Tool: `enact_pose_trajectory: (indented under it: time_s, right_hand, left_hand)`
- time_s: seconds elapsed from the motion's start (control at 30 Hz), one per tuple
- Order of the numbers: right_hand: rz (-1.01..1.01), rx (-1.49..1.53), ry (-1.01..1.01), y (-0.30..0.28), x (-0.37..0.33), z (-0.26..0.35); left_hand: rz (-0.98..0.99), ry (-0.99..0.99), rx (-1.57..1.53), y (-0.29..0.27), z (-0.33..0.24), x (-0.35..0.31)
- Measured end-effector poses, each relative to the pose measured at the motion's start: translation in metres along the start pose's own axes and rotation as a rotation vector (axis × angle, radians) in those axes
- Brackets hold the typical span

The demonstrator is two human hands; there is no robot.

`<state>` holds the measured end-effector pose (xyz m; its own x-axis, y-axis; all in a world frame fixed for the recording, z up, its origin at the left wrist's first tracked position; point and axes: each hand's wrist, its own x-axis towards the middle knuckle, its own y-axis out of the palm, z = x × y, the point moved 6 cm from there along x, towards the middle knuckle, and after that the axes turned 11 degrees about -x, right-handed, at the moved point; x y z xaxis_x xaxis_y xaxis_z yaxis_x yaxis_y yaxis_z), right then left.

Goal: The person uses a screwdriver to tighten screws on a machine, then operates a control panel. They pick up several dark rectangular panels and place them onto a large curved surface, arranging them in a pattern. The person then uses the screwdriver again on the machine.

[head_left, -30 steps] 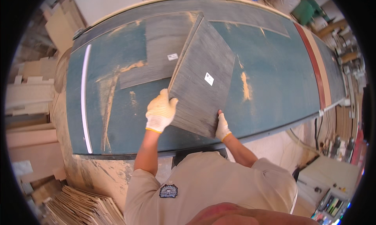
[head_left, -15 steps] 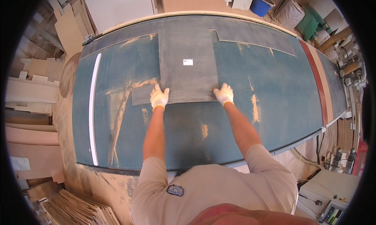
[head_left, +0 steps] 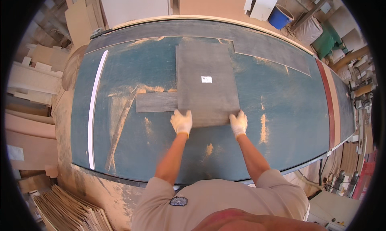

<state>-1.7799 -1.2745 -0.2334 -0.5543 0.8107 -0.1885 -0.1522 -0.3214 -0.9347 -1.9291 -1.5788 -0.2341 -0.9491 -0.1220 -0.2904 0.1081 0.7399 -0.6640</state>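
A dark grey wood-grain panel (head_left: pixel 207 100) with a small white label (head_left: pixel 206 79) lies over the middle of the blue-green worktable (head_left: pixel 281 122). My left hand (head_left: pixel 182 121), in a white glove, grips its near left corner. At the near right corner my right hand (head_left: pixel 239 123), gloved the same way, holds the edge. Thumbs rest on top; the fingers underneath are partly hidden. A short grey offcut (head_left: pixel 156 102) sits on the table just left of the panel.
Long grey strips (head_left: pixel 273 59) run along the table's far side. A white strip (head_left: pixel 96 110) lies at the left; sawdust patches mark the surface. Red and tan bands (head_left: pixel 327 98) cross the right end. Stacked thin boards (head_left: pixel 72 209) and a blue bucket (head_left: pixel 280 17) stand around the table.
Both hands have come nearer to me, pulling the panel along. Its far edge has drawn back from the table's far side, baring the grey strip there. The short offcut now shows fully beside it.
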Motion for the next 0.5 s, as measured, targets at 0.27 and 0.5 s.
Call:
enact_pose_trajectory:
  time_s: [0.27, 0.5]
  right_hand:
    - [0.553, 0.522, 0.291, -0.061, -0.082, -0.245]
    - [0.669, 0.844, 0.179, -0.042, -0.102, -0.334]
  left_hand:
    - [0.610, -0.495, -0.789, 0.037, 0.092, -0.212]
    - [0.473, -0.100, -0.273, 0.050, 0.068, -0.369]
